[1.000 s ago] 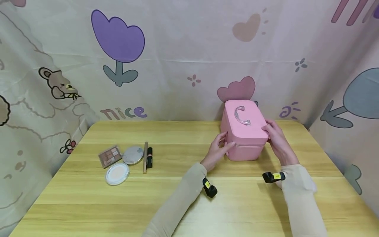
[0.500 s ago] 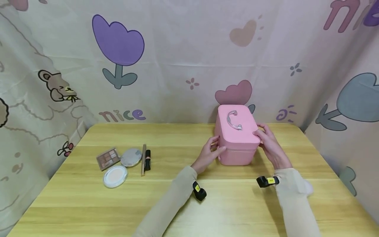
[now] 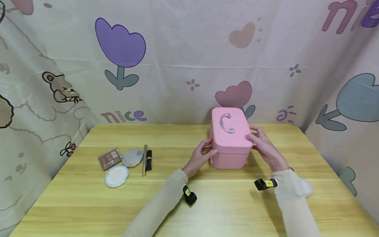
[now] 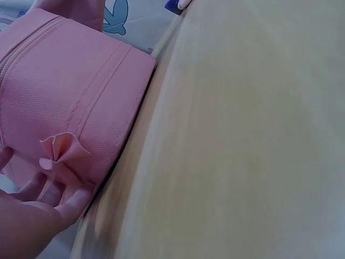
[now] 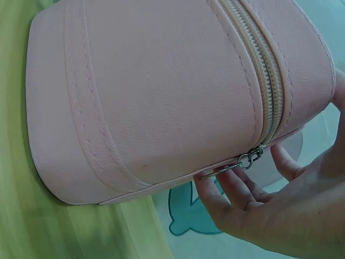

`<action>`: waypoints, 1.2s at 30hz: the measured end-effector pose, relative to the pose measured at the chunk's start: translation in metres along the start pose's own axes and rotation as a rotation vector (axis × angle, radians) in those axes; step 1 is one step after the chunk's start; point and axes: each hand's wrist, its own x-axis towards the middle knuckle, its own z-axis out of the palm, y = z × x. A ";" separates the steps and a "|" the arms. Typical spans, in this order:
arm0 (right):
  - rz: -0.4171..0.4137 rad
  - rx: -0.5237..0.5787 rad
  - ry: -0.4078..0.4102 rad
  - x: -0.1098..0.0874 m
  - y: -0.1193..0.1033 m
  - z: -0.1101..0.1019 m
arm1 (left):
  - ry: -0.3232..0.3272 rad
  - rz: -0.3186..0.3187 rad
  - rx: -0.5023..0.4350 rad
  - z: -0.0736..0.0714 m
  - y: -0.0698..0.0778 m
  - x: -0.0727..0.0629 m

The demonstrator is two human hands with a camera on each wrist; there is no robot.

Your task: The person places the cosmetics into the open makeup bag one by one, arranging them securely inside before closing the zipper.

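Observation:
A pink cosmetic case [image 3: 231, 149] with a silver top handle [image 3: 225, 124] stands upright on the wooden table, lid down. My left hand [image 3: 197, 159] holds its left side, thumb at the front corner. In the left wrist view, those fingers lie by a pink bow [image 4: 64, 151] on the case. My right hand [image 3: 266, 149] grips the right side, its thumb on the lid's edge. Seen from the right wrist, its fingers are at a metal zipper pull [image 5: 245, 161]; the zipper [image 5: 269, 86] looks shut along the visible stretch.
On the table's left lie an eyeshadow palette [image 3: 109, 159], a round silver compact [image 3: 132, 158], a round white compact [image 3: 116, 176], a slim gold stick [image 3: 144, 161] and a short black tube [image 3: 149, 160]. A patterned curtain [image 3: 174, 49] hangs behind the table's back edge.
Both hands have moved the pink cosmetic case left and slightly toward me across the table. The view has shifted a little. The makeup items stay where they lie.

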 end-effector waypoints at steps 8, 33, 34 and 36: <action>0.010 -0.028 -0.030 -0.002 -0.004 0.012 | -0.001 0.030 -0.016 -0.012 0.003 -0.012; -0.023 0.008 -0.089 -0.010 -0.007 0.041 | -0.010 -0.018 -0.051 -0.043 0.008 -0.039; -0.020 0.004 -0.088 -0.010 -0.007 0.042 | -0.014 -0.023 -0.050 -0.044 0.008 -0.040; -0.013 0.002 -0.086 -0.012 -0.008 0.044 | -0.016 -0.031 -0.048 -0.045 0.007 -0.042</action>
